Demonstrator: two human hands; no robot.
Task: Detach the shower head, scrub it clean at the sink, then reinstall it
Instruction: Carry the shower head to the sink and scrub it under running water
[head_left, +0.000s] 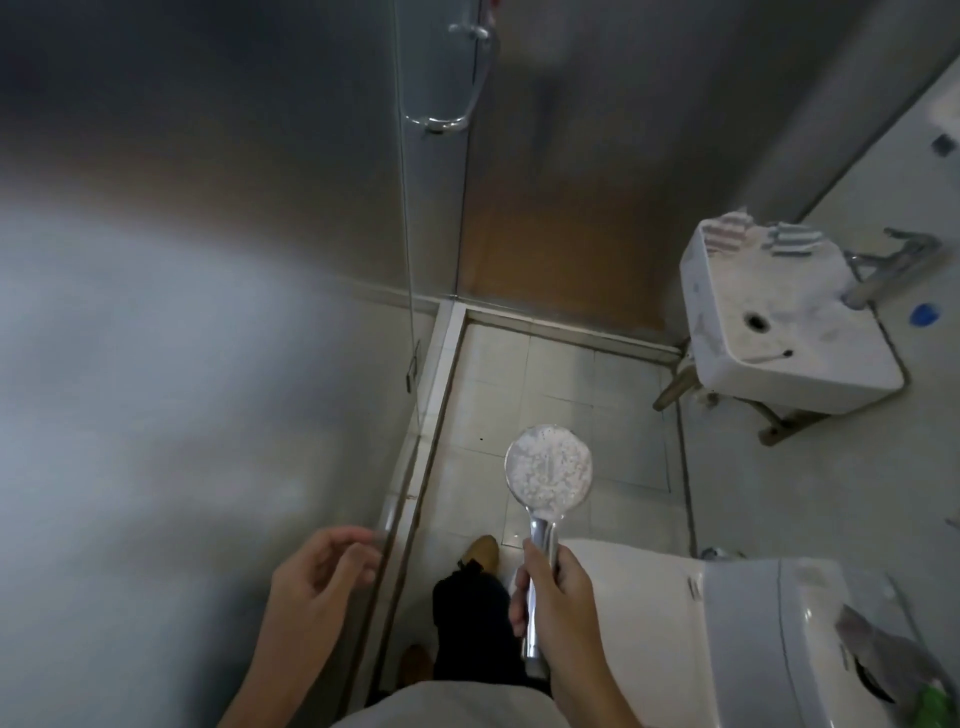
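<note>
Head view, looking down into a bathroom.

Shower head (548, 474): chrome, round face turned up toward the camera, white nozzle dots visible; detached from its hose and held upright above the tiled floor (550, 379), just in front of the toilet (675, 623).

Right hand (556, 597): fingers wrapped tight around the chrome handle of the shower head, thumb along its front.

Left hand (317, 582): empty, fingers loosely curled and parted, close to the edge of the glass shower door (410, 332); whether it touches the glass cannot be told.

Shower hose (470, 88): hangs in a loop inside the stall, behind the glass, well apart from the shower head.

Sink (779, 322): white basin at the right wall, with a striped cloth (753, 236) draped over its far rim and a tap (893, 260) at its side.

Person's legs in dark trousers, brown footwear on the floor below.
</note>
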